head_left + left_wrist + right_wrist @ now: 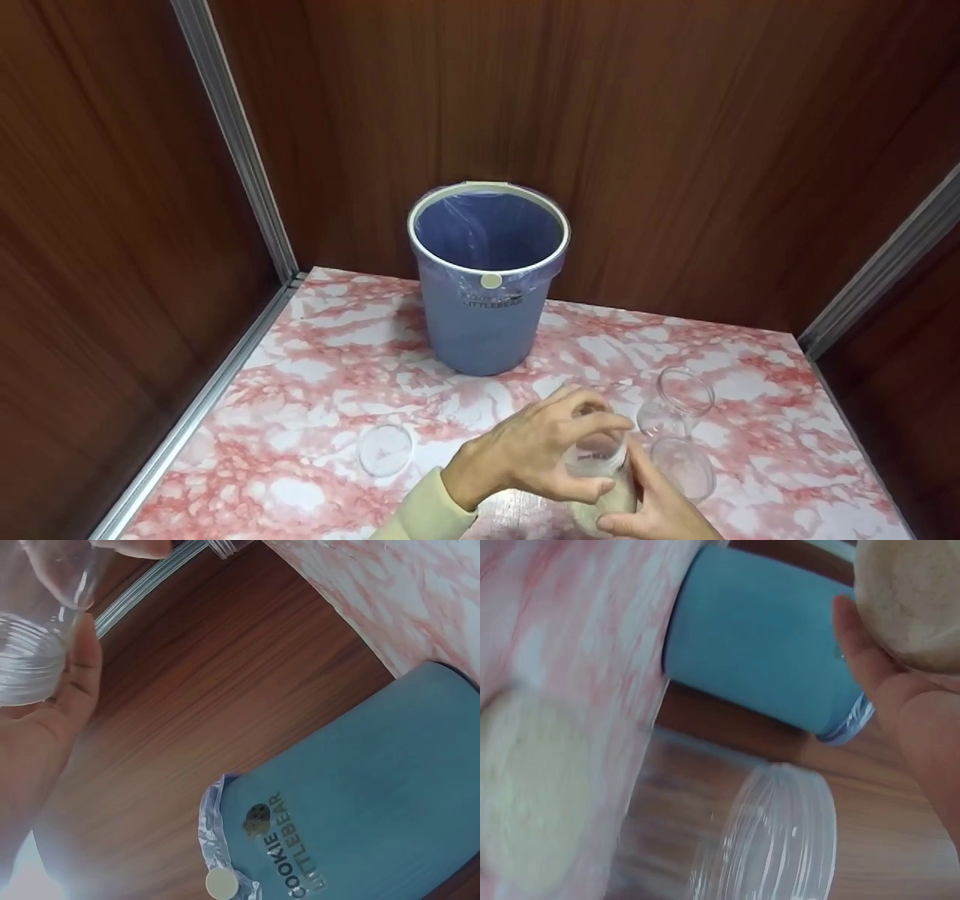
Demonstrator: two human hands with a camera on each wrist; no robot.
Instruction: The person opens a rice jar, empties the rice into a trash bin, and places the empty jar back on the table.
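Both hands hold one clear jar with pale, grainy contents in its lower part, at the front right of the table. My left hand curls its fingers and thumb around the upper end. In the left wrist view, ridges ring the upper end of the jar between the fingers. My right hand grips the jar lower down. Seen from the right wrist, its fingers lie along the round base of the jar, the pale contents showing through.
Another clear jar with a threaded mouth stands beside the right hand. A clear disc-like lid lies in front of it, and another lies left of the hands. A lined blue bin stands against the brown back panel.
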